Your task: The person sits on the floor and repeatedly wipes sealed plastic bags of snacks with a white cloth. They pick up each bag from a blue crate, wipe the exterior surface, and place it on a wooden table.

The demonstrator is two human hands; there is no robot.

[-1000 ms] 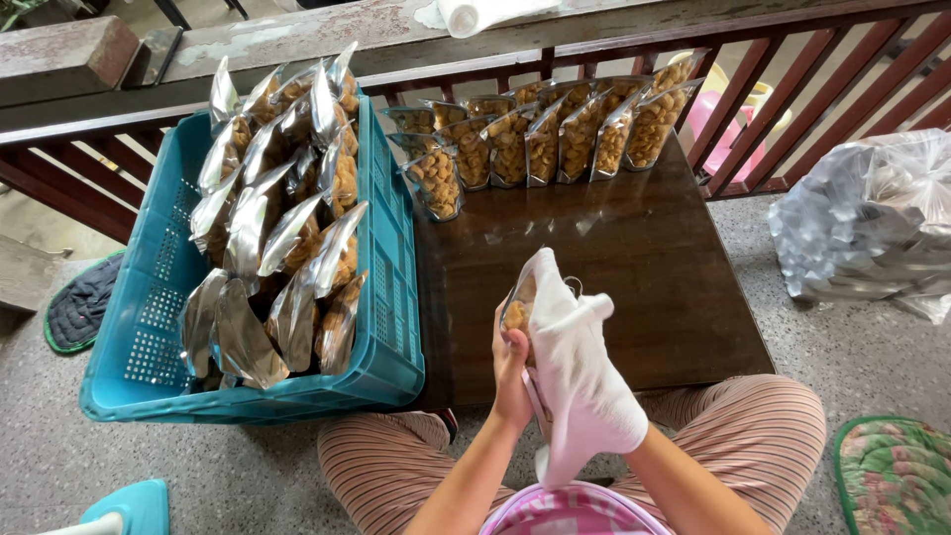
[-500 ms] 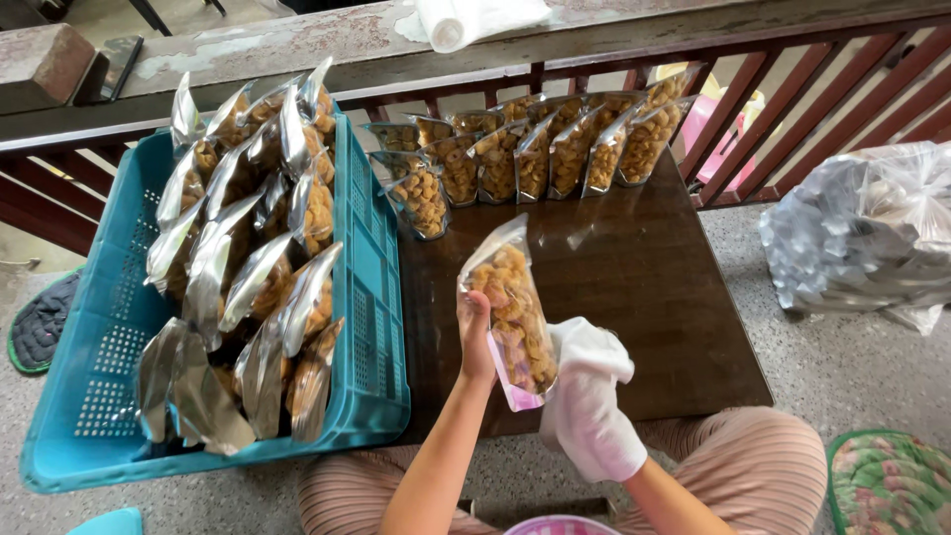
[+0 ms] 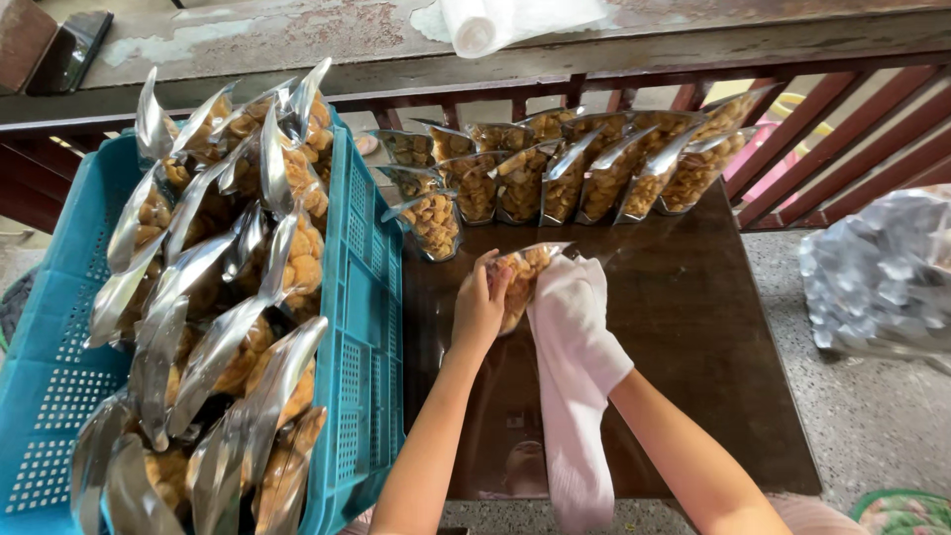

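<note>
Your left hand (image 3: 480,302) is clamped on the near edge of a clear snack pouch (image 3: 522,277) filled with golden-brown pieces, holding it over the dark wooden table (image 3: 693,337). Your right hand (image 3: 580,317), wrapped in a white cloth (image 3: 575,416), presses against the pouch from its three o'clock side; the cloth hides the fingers, so whether they grip the pouch or only rest on it is hard to tell. At twelve o'clock from the pouch, a row of filled pouches (image 3: 565,178) stands upright along the table's far edge, with a red wooden railing (image 3: 842,129) beyond it. At nine o'clock, a teal plastic crate (image 3: 362,327) sits touching the table's side, packed with more sealed pouches (image 3: 228,297). At three o'clock, well apart, a crinkled clear plastic bag (image 3: 882,277) lies on the floor.
</note>
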